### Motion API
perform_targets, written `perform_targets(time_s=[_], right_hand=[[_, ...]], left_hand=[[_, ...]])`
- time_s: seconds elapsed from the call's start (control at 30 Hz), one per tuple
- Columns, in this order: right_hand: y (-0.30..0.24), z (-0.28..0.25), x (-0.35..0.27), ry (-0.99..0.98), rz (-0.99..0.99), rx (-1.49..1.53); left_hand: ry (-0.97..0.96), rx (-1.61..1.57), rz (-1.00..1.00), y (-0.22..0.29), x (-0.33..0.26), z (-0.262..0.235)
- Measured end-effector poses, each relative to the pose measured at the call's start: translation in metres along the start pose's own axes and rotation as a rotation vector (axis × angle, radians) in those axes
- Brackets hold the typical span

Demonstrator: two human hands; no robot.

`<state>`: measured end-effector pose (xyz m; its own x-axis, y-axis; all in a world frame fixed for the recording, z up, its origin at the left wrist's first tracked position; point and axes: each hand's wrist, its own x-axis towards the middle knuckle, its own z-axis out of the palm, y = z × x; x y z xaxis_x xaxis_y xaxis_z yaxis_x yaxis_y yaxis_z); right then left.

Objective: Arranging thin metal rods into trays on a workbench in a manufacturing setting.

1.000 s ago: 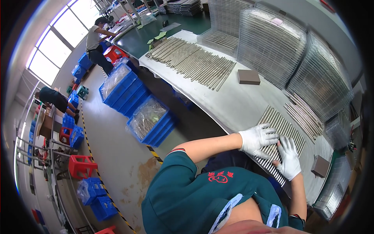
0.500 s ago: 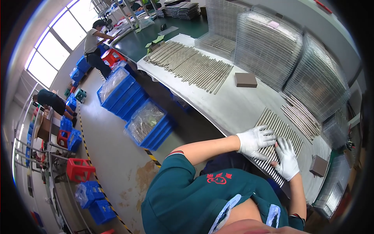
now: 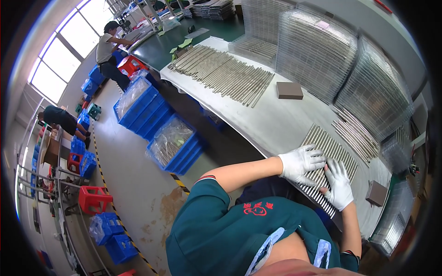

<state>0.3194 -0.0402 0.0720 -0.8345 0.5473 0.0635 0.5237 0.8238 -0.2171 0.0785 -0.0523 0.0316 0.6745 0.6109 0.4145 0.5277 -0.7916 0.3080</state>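
A row of thin metal rods (image 3: 318,136) lies side by side near the table's front edge. My left hand (image 3: 302,165), in a white glove with bare fingertips not clearly seen, rests flat on the row with its fingers spread. Beside it, my right hand (image 3: 340,186) lies on the same rods, gloved too, fingers stretched out and the thumb tip uncovered. Both palms hide part of the row. A smaller batch of metal rods (image 3: 357,138) lies just beyond, and a grey-brown block (image 3: 377,193) sits to the right of my right hand.
A larger spread of rods (image 3: 221,73) covers the far left of the white-covered table (image 3: 281,119), near another brown block (image 3: 289,90). Clear plastic trays (image 3: 317,50) stand stacked along the back. Blue crates (image 3: 172,147) are on the floor at left; two people work farther off.
Both hands stay on the rods with almost no movement. The whole view has shifted very slightly.
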Motion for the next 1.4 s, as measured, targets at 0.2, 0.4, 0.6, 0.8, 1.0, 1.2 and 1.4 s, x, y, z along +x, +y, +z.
perform_targets(time_s=[0.2, 0.4, 0.6, 0.8, 1.0, 1.2, 1.4], right_hand=[[0.0, -0.004, 0.007, -0.062, 0.023, 0.003], [-0.001, -0.002, 0.002, -0.019, 0.006, 0.015], [-0.002, -0.003, -0.011, -0.048, 0.043, -0.006], [-0.002, -0.003, -0.01, -0.042, -0.111, -0.028], [0.003, -0.001, -0.023, -0.049, -0.056, 0.02], [0.0, 0.002, -0.016, -0.074, -0.072, 0.033], [-0.007, 0.017, 0.008, -0.013, -0.137, 0.059]], left_hand=[[0.122, 0.014, 0.034, -0.006, 0.0, 0.001], [0.035, 0.004, 0.0, 0.003, -0.001, -0.004], [-0.017, -0.025, 0.009, 0.003, 0.002, 0.01], [-0.178, 0.019, -0.086, 0.015, 0.003, -0.018], [-0.187, -0.003, -0.016, 0.017, 0.013, -0.011], [-0.22, -0.042, -0.014, 0.015, 0.007, -0.018], [-0.261, 0.028, -0.068, 0.004, -0.013, -0.035]])
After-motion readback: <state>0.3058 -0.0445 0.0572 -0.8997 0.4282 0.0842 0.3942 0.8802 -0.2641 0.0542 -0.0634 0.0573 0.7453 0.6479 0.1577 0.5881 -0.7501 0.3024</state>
